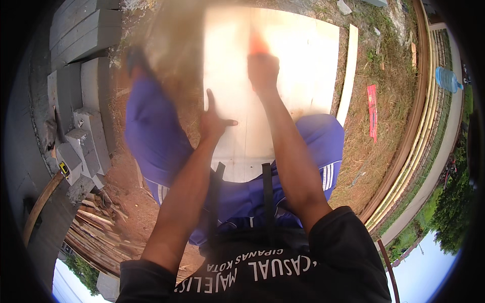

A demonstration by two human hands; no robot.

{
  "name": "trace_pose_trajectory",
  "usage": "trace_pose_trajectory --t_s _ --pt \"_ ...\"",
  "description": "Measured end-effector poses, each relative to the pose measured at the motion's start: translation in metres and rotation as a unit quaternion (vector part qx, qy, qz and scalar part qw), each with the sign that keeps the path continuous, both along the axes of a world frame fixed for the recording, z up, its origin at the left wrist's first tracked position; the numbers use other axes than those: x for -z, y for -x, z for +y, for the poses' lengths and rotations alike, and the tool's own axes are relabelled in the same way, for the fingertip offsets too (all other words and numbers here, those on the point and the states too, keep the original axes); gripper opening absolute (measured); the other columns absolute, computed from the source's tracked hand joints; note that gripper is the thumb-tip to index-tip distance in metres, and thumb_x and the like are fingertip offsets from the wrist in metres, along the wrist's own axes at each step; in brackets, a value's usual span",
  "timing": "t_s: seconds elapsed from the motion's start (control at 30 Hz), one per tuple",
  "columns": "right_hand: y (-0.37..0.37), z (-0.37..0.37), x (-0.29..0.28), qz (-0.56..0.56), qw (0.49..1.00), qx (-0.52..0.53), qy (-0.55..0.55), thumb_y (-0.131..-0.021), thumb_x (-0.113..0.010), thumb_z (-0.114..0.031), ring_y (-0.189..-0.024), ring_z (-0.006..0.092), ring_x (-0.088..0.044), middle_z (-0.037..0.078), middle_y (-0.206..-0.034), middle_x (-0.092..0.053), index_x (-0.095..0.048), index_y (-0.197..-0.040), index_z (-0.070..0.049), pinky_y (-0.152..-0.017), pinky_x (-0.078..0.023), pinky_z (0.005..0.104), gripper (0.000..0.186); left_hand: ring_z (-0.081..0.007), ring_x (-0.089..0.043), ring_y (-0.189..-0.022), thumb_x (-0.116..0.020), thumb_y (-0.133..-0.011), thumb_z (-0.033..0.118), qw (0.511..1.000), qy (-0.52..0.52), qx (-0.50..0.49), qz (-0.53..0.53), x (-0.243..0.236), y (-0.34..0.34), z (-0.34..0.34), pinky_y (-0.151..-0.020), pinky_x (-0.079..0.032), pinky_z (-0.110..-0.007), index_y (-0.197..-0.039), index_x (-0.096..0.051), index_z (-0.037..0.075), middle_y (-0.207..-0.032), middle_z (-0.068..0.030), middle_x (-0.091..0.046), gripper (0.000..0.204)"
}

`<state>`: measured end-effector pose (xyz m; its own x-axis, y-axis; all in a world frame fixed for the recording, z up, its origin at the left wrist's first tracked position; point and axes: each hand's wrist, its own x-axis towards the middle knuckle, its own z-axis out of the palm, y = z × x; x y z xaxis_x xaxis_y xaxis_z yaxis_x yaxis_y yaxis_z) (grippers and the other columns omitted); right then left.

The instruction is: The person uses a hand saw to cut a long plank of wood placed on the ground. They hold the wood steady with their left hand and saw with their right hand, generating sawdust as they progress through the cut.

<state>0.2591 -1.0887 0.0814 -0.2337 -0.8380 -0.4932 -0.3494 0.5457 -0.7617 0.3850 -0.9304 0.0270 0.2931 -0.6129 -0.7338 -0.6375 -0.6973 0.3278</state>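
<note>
A pale wooden board, brightly lit, lies lengthwise in front of me between my blue-trousered legs. A thin dark line runs along it. On its left edge rests my left hand, open, forefinger stretched forward and thumb out to the right. My right hand is closed in a fist above the board, near the line. From that fist an orange-red thing sticks out away from me; glare and blur hide its kind.
Grey blocks are stacked at the left, with a yellow tape measure on one. Wood strips lie lower left. A narrow batten and a red strip lie right of the board. Farther right are long poles and a blue water jug.
</note>
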Motion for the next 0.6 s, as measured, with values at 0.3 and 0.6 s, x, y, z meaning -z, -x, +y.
trace_pose_trajectory --t_s 0.3,0.6 --pt "0.038 0.178 -0.125 -0.124 0.988 0.063 -0.068 -0.088 -0.062 0.002 -0.061 0.0077 -0.056 0.003 -0.066 -0.061 -0.068 -0.093 0.009 -0.057 -0.045 0.0307 0.010 -0.0483 -0.057 -0.129 -0.102 -0.060 0.031 0.998 -0.051 -0.010 -0.027 -0.010 -0.005 0.003 -0.105 -0.050 -0.054 -0.167 0.010 0.037 -0.140 -0.0377 -0.050 0.155" --pt "-0.007 0.050 -0.028 0.002 1.000 0.000 0.002 -0.086 -0.063 -0.007 -0.048 0.0189 -0.048 0.011 -0.054 -0.054 -0.051 -0.067 0.003 -0.052 -0.040 0.0416 0.024 -0.0483 -0.060 -0.124 -0.102 -0.061 0.032 0.999 -0.027 -0.034 -0.008 -0.006 -0.003 0.012 -0.103 -0.050 -0.054 -0.167 0.009 0.038 -0.134 -0.0336 -0.057 0.154"
